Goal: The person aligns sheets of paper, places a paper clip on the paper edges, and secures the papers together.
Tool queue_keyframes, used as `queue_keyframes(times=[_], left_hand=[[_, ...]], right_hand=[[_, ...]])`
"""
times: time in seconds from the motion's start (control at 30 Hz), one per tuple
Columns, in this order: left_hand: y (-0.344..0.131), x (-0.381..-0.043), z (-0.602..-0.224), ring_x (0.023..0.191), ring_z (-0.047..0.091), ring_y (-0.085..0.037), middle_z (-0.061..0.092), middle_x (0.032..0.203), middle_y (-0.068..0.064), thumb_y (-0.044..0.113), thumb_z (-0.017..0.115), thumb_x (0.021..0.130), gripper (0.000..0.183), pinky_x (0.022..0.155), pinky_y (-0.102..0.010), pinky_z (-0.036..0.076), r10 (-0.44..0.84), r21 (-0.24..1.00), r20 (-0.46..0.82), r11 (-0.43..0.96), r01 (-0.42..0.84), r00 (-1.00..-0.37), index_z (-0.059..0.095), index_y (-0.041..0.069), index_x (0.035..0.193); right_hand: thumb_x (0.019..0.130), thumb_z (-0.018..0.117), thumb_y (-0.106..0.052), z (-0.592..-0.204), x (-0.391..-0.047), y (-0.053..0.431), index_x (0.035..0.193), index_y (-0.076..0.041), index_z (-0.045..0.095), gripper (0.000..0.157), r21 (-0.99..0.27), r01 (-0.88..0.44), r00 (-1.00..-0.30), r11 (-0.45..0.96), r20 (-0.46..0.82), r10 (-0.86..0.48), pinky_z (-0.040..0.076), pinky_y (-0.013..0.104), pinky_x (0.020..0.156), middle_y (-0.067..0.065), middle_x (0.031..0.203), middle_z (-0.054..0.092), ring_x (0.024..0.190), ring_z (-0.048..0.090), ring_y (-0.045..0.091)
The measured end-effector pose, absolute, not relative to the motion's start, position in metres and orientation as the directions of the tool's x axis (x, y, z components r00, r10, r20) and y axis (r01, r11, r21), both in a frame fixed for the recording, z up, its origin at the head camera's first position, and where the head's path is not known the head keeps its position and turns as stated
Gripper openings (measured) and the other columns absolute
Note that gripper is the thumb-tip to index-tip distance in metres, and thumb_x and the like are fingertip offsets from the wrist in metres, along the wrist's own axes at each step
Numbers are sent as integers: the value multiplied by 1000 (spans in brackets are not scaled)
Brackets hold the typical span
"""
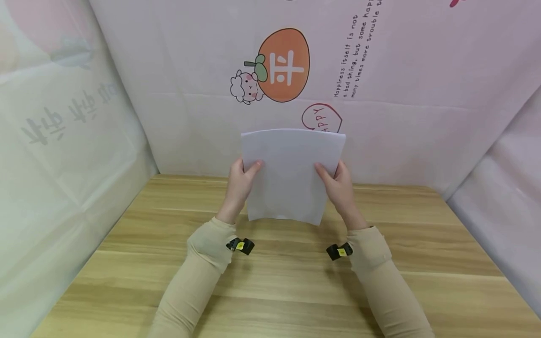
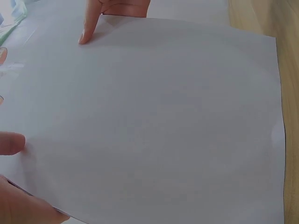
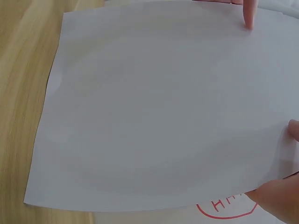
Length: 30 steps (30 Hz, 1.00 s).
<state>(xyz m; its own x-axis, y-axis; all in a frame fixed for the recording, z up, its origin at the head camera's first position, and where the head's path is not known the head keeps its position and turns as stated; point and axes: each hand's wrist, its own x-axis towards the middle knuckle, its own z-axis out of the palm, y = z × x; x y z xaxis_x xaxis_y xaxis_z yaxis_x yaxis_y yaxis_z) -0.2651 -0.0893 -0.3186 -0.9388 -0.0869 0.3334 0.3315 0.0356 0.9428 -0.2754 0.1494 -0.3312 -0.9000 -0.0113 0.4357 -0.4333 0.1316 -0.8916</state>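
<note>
A blank white sheet of paper (image 1: 289,188) is held up in front of the person, slightly bowed along its top and bottom edges. The left hand (image 1: 242,183) grips its left side, thumb on the near face and fingers behind. On the opposite side the right hand (image 1: 339,188) pinches the paper in the same way. In the left wrist view the paper (image 2: 159,116) fills most of the frame, with the left thumb at the lower left. The right wrist view shows the paper's (image 3: 159,107) near face, the right thumb at the right edge.
Below lies a wood-grain table (image 1: 279,281). Behind it hangs a pale printed cloth (image 1: 190,108) with an orange fruit drawing and lettering; more cloth (image 1: 72,155) covers the left side. Each beige sleeve carries a small black wrist device (image 1: 241,245) with a yellow label.
</note>
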Motion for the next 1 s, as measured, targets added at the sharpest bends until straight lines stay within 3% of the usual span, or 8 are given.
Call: queue_keyframes(times=[0.47, 1.0], left_hand=[[-86, -261, -313, 105, 60, -29, 61, 116, -21, 12, 58, 92, 34, 93, -42, 47, -118, 950, 310, 14, 311, -943, 54, -5, 121], [-89, -261, -315, 109, 59, -29, 60, 119, -19, 13, 59, 92, 34, 96, -43, 46, -100, 947, 319, 7, 320, -942, 53, -3, 121]], right_hand=[[94, 59, -24, -324, -271, 149, 122, 1, 49, 39, -887, -439, -896, 143, 443, 1, 50, 22, 79, 2, 110, 59, 97, 60, 8], [94, 60, -21, -325, -270, 147, 123, -2, 48, 37, -892, -441, -896, 99, 443, -5, 51, 23, 78, 0, 109, 59, 97, 61, 10]])
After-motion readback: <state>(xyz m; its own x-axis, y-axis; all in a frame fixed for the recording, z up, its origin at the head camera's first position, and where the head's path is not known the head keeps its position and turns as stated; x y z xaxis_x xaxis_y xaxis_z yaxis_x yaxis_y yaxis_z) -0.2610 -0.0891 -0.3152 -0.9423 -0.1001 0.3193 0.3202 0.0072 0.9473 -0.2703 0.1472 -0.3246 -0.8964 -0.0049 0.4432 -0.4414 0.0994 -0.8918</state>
